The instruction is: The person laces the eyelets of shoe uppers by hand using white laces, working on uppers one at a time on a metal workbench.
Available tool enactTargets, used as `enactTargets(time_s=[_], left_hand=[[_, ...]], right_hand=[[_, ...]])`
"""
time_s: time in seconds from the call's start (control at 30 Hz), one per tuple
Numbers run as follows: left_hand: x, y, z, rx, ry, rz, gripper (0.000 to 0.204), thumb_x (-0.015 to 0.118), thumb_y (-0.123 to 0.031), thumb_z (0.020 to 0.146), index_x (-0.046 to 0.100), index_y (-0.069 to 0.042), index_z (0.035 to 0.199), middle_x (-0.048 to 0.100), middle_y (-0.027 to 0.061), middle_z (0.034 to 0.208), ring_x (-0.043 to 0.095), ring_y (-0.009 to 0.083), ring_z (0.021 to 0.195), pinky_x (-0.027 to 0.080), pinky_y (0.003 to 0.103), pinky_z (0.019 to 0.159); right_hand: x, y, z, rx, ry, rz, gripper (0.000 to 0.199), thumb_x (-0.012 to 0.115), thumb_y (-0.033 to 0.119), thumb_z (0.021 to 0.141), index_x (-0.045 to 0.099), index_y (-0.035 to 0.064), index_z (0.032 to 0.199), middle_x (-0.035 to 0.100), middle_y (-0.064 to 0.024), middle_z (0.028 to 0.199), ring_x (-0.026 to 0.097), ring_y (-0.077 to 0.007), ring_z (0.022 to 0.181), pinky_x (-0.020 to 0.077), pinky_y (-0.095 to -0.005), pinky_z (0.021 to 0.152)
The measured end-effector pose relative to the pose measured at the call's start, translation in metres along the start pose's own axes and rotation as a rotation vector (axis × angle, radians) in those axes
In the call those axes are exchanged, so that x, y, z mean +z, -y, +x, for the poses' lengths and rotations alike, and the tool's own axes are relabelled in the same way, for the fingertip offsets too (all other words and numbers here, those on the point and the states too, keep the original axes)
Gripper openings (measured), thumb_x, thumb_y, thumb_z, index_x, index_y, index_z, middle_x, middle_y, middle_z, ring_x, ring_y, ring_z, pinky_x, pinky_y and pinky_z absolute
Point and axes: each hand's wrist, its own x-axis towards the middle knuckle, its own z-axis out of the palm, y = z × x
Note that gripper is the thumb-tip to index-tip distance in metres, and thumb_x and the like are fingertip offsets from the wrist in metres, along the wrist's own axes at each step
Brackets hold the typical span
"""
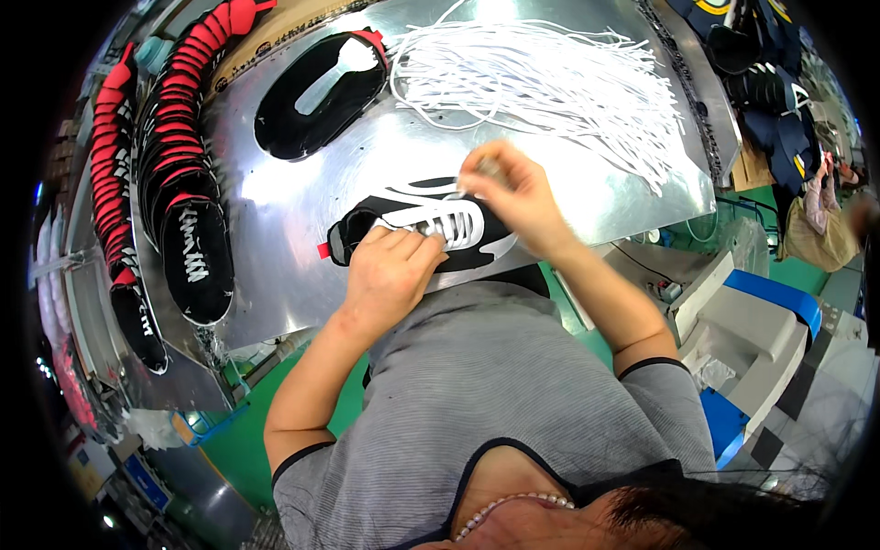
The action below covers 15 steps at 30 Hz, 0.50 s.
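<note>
A black shoe upper (495,246) with white laces and a red heel tab lies on the shiny metal table (293,192), close to my body. My left hand (390,275) rests on its near side, fingers curled onto the laced part and holding it down. Just beyond the shoe's toe end, my right hand (509,194) is raised a little with its fingers pinched on a white lace end. The lace itself is mostly hidden by my fingers.
A loose heap of white laces (541,82) spreads over the far side of the table. Another black upper (321,92) lies at the far left. Rows of stacked black and red uppers (179,156) line the left edge. A grey and blue machine (761,335) stands at the right.
</note>
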Motion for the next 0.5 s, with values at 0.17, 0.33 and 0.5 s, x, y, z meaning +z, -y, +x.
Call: enactTargets(time_s=[0.17,0.33,0.5], left_hand=[[-0.005,0.003,-0.012,-0.61,0.1,-0.329,0.072,0.072,-0.03,0.089,0.035,-0.002,0.143,0.071,0.0174,0.094,0.07,0.0304,0.086,0.053,0.036,0.076],[0.0,0.016,0.0,-0.899,0.014,-0.92,0.06,0.052,-0.034,0.103,0.026,-0.007,0.151,0.059,0.0151,0.123,0.06,0.0221,0.11,0.049,0.035,0.093],[0.016,0.015,0.001,-0.835,-0.037,-0.967,0.041,0.052,-0.024,0.103,0.046,-0.005,0.139,0.059,0.0089,0.119,0.057,0.0138,0.104,0.046,0.028,0.089]], right_hand=[[0.024,-0.013,-0.002,0.226,0.023,0.021,0.011,0.07,0.007,0.089,0.064,0.0035,0.098,0.064,0.0014,0.085,0.055,-0.0031,0.078,0.0443,-0.0199,0.07],[0.026,0.008,0.003,0.324,0.15,0.179,0.019,0.071,0.01,0.089,0.062,0.0049,0.105,0.065,0.0017,0.088,0.058,-0.0043,0.08,0.0441,-0.0185,0.071],[0.018,0.022,0.005,0.44,0.241,0.343,0.016,0.07,0.01,0.089,0.063,0.0071,0.104,0.063,0.0043,0.086,0.045,0.0022,0.065,0.0294,-0.0153,0.052]])
